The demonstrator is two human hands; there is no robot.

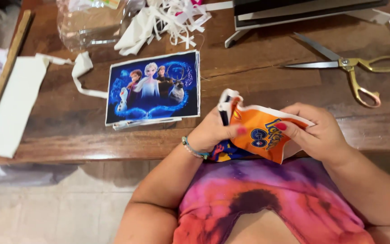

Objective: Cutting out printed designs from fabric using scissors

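Both my hands hold a bent orange printed card (260, 133) with a blue and yellow emblem, just above the near edge of the wooden table (258, 86). My left hand (215, 131) pinches its left side, thumb on the front. My right hand (317, 133) grips the right side, fingers curled over the white back. A darker blue printed sheet (229, 151) shows beneath the card, under my left hand. A beaded bracelet (192, 148) circles my left wrist.
A stack of blue cartoon picture prints (153, 88) lies left of my hands. Gold-handled scissors (350, 70) lie open at the right. White paper strips (168, 20), a clear plastic bag (89, 22), a white block (12, 106) and a paper trimmer (294, 11) sit farther back.
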